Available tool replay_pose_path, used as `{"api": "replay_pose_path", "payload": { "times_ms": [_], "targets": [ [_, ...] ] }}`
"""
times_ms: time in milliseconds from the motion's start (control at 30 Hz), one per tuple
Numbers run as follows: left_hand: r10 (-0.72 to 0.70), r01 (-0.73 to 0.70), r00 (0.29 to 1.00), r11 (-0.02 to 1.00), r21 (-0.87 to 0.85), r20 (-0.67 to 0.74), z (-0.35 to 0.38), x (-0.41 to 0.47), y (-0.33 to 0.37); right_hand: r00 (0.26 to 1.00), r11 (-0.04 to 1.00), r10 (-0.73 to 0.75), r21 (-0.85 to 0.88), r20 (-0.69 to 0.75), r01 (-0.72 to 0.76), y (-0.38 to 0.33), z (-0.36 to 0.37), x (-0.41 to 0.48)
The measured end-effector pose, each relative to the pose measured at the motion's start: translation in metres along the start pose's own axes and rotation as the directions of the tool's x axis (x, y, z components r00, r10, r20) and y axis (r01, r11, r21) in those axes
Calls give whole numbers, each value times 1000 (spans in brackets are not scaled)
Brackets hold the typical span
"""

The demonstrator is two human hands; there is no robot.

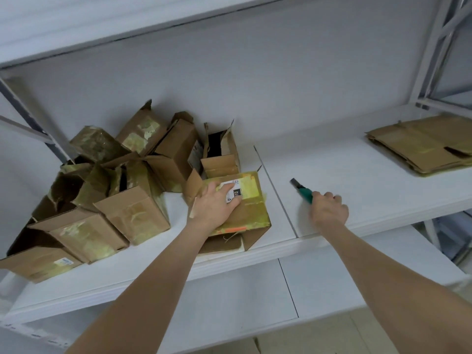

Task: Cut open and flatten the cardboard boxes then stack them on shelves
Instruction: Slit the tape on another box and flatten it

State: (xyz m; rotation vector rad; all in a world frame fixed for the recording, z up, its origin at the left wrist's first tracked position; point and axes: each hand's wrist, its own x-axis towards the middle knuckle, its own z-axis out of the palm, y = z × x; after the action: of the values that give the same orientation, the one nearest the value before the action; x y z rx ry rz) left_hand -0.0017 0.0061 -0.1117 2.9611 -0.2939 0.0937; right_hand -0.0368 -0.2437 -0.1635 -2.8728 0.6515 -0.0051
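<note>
A taped cardboard box with a white label lies on the white shelf, its end flaps open toward me. My left hand lies on top of it, fingers spread over the label. To the right, my right hand grips a green-handled box cutter, its dark tip pointing up and left, just above the shelf and apart from the box. A pile of several unflattened cardboard boxes fills the shelf's left side. A stack of flattened cardboard lies at the shelf's far right.
A bare stretch of shelf runs between the labelled box and the flattened stack. A lower white shelf juts out below. An upper shelf hangs overhead. A metal upright stands at the right.
</note>
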Motion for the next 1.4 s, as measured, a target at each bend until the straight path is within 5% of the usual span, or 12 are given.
{"api": "replay_pose_path", "payload": {
  "times_ms": [67, 133, 267, 333, 433, 633, 833, 933, 1033, 1200, 1333, 1400],
  "targets": [
    [-10, 10, 1000, 999, -50, -13, -1, -1, -4, 990, 990, -103, 85, -91, 111, -12, -6, 0],
    [-80, 75, 996, 990, -123, -43, -4, -1, -11, 982, 907, -162, 378, -101, 188, -42, -19, -6],
    [-215, 203, 976, 950, -238, -26, -14, -6, -21, 921, 495, -204, 847, 332, -195, -102, -36, -30],
    [-150, 145, 989, 963, -225, -3, -14, -18, -22, 849, 367, -236, 853, 472, -372, -108, -33, -36],
    [-93, 95, 995, 933, -347, 23, -5, -34, -28, 825, 303, -264, 855, 500, -421, -102, -29, -39],
    [-499, 406, 866, 663, -628, 33, -11, -37, -62, 853, 241, -309, 902, 421, -358, -84, -25, -49],
    [-500, 376, 854, 400, -835, 145, -19, -36, -82, 882, 166, -313, 934, 353, -315, -68, -37, -61],
    [-519, 350, 847, 389, -852, 111, -22, -35, -86, 905, 190, -302, 949, 300, -251, -65, -43, -62],
    [-538, 345, 839, 412, -844, 80, -22, -35, -78, 954, 371, -209, 920, 215, -126, -69, -42, -62],
    [-519, 364, 855, 600, -713, 0, -15, -38, -66, 991, 587, -72, 808, 116, -52, -72, -22, -55],
    [-476, 434, 878, 830, -350, -39, -7, -43, -65, 988, 634, -60, 770, 143, -73, -76, -10, -48],
    [-303, 291, 946, 950, -112, -112, -1, -44, -60, 988, 725, -61, 687, 141, -53, -77, -8, -43]
  ]
}}
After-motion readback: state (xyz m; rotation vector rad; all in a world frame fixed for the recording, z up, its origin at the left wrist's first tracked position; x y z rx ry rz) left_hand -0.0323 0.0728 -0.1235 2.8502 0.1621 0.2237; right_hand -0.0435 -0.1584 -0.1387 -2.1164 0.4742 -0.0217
